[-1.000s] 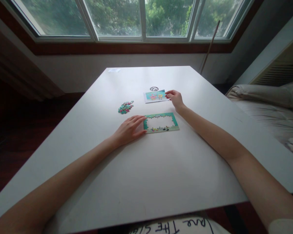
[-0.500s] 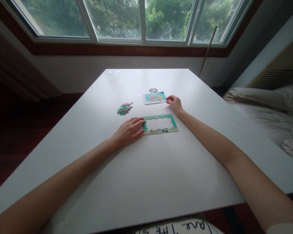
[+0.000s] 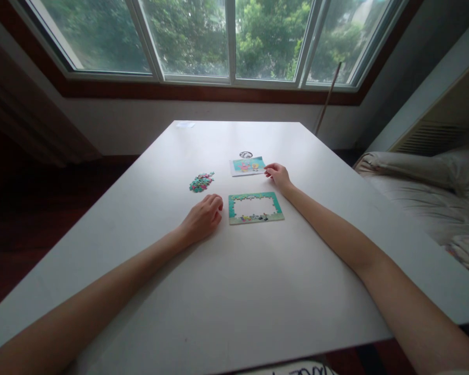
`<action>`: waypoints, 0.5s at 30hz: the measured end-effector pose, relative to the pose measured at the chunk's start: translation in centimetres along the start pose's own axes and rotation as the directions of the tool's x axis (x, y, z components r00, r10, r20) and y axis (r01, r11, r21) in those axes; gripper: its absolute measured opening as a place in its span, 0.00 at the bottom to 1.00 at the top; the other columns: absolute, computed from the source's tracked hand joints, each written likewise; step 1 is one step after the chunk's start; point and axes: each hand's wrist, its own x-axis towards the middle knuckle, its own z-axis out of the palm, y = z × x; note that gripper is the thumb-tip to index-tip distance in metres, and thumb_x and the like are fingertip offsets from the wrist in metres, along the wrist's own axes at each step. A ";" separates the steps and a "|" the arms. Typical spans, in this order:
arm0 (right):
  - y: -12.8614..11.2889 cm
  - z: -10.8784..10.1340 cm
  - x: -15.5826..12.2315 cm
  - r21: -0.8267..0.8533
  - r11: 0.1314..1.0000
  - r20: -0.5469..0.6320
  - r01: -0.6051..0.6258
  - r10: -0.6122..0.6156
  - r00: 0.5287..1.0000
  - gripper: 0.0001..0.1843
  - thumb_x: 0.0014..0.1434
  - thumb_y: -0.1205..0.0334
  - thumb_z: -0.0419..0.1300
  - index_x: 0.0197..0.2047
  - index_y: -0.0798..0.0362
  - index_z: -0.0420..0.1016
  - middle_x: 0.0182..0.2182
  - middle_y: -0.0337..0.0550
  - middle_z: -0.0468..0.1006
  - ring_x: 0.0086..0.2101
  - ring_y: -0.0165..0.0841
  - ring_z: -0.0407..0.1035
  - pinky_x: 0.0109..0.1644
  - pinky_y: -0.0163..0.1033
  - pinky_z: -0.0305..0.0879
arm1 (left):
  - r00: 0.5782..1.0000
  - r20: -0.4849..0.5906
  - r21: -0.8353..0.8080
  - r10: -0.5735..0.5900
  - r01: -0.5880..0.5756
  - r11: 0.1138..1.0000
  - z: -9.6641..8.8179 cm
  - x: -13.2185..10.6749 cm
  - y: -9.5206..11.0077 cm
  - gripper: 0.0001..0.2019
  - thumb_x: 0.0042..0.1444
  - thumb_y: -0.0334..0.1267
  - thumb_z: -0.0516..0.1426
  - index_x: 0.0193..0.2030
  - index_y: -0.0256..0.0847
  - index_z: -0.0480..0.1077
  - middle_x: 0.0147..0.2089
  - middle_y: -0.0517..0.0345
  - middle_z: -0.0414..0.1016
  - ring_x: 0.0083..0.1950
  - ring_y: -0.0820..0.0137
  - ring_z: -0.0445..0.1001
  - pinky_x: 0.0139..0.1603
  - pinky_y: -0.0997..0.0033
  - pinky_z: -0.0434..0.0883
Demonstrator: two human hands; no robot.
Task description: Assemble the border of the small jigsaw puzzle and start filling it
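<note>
My left hand [image 3: 204, 219] rests on the table with its fingers curled in, just left of the jigsaw puzzle frame [image 3: 278, 207] and apart from it. No object shows in that hand. The frame lies flat, its teal and green border ringing a white middle. Beyond it, my right hand [image 3: 278, 175] pinches the right edge of a picture card [image 3: 247, 165] with pink and yellow cartoon figures on teal. A small heap of loose puzzle pieces [image 3: 201, 182], in green, pink and white, lies past my left hand.
A round dark-rimmed item [image 3: 246, 154] lies behind the card on the white table [image 3: 234, 291]. Something pale and flat [image 3: 185, 125] is at the far left corner. A thin stick [image 3: 328, 96] leans by the window, and a cushioned seat [image 3: 406, 182] stands right.
My left hand has let go of the puzzle frame's left edge, drawn back a little to the left and curled its fingers. My right hand stays at the card. The view has tilted slightly up.
</note>
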 end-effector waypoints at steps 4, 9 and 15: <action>-0.5 0.3 0.1 0.048 0.999 0.008 -0.005 0.004 1.000 0.09 0.44 0.64 0.54 0.30 0.55 0.72 0.22 0.35 0.74 0.23 0.25 0.66 0.32 0.32 0.62 | 1.000 -0.001 0.076 0.003 -0.003 0.997 -0.9 -0.4 -0.1 0.08 0.55 0.28 0.45 0.28 0.41 0.59 0.27 0.58 0.65 0.29 0.69 0.64 0.31 0.71 0.63; -1.4 0.3 0.2 0.051 0.999 0.018 -0.003 0.002 1.000 0.09 0.44 0.62 0.55 0.30 0.55 0.73 0.21 0.35 0.74 0.22 0.25 0.66 0.31 0.33 0.62 | 0.997 0.009 -0.007 0.080 -0.080 0.997 -1.7 -0.3 -0.3 0.11 0.55 0.27 0.45 0.25 0.40 0.60 0.24 0.60 0.64 0.26 0.72 0.62 0.29 0.75 0.60; -2.7 0.3 0.8 0.062 0.998 0.023 -0.008 0.006 1.000 0.11 0.43 0.60 0.55 0.30 0.54 0.72 0.22 0.36 0.73 0.24 0.26 0.65 0.31 0.34 0.61 | 0.972 -0.032 -0.149 0.233 -0.235 0.960 -3.2 0.7 -0.4 0.13 0.56 0.27 0.45 0.32 0.39 0.69 0.30 0.54 0.72 0.33 0.71 0.70 0.34 0.73 0.67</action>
